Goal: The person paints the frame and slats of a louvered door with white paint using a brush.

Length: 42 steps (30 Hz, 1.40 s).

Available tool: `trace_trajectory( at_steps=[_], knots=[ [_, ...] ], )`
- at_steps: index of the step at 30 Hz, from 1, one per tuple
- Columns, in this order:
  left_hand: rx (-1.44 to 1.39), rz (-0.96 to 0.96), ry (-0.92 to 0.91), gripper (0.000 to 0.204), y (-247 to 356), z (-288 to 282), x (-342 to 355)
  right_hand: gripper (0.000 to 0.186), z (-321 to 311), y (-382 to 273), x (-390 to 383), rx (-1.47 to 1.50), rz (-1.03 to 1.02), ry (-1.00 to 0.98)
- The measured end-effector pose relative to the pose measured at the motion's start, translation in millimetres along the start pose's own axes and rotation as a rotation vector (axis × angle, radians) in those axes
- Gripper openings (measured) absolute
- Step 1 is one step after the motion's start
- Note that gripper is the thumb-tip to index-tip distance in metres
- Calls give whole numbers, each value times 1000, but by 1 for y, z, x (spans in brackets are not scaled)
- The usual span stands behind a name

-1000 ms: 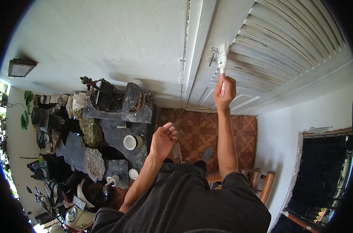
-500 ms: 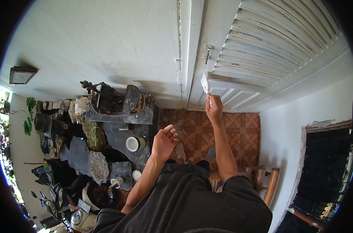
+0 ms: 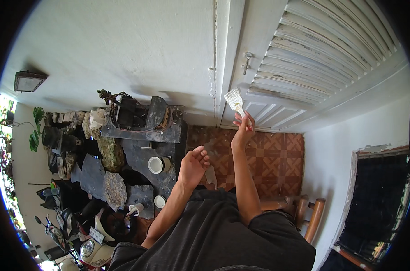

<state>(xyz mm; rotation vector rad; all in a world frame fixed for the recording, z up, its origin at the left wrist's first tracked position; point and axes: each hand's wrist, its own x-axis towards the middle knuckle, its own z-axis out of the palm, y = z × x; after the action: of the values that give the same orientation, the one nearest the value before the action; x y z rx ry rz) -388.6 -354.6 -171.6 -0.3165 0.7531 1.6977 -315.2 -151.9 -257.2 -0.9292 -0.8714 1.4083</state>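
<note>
My right hand [image 3: 243,128] grips the handle of a paintbrush [image 3: 235,102], its white-coated bristles spread and pointing up and to the left. The brush stands in front of the lower part of a white louvred door [image 3: 252,74], apart from the door as far as I can tell. A metal latch [image 3: 247,62] is fixed on the door above the brush. Off to the left, my left hand [image 3: 194,165] hangs in the air with loosely bent fingers and nothing visible in it. An open paint can [image 3: 159,165] with white inside stands left of that hand.
A round white lid [image 3: 159,202] and a white cup [image 3: 135,209] lie near my left forearm. Dark stone slabs [image 3: 94,178] and a motorcycle [image 3: 94,248] fill the left. A wooden chair [image 3: 314,219] stands at right, on a patterned tile floor [image 3: 277,156].
My right hand has drawn the brush down and left, away from the louvres, and turned it so the bristles' broad side shows. My left hand's fingers have curled slightly; the view has shifted a little.
</note>
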Motion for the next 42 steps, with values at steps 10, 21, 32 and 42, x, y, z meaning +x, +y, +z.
trace_trajectory(
  at_steps=[10, 21, 32, 42],
  knots=[
    [-53, 23, -2, 25, 10, -6, 3, 20, 47, -109, -12, -642, -1201, -207],
    [-62, 1, -32, 24, 10, -2, 2, 27, 106, -134, 66, -624, -1420, -128],
    [-88, 32, 11, 24, 18, -15, -4, 34, 48, -13, 63, -845, -1221, -284],
    [-71, 15, 25, 25, 13, -15, -8, 26, 6, 13, 30, -1031, -987, -396]
  ],
)
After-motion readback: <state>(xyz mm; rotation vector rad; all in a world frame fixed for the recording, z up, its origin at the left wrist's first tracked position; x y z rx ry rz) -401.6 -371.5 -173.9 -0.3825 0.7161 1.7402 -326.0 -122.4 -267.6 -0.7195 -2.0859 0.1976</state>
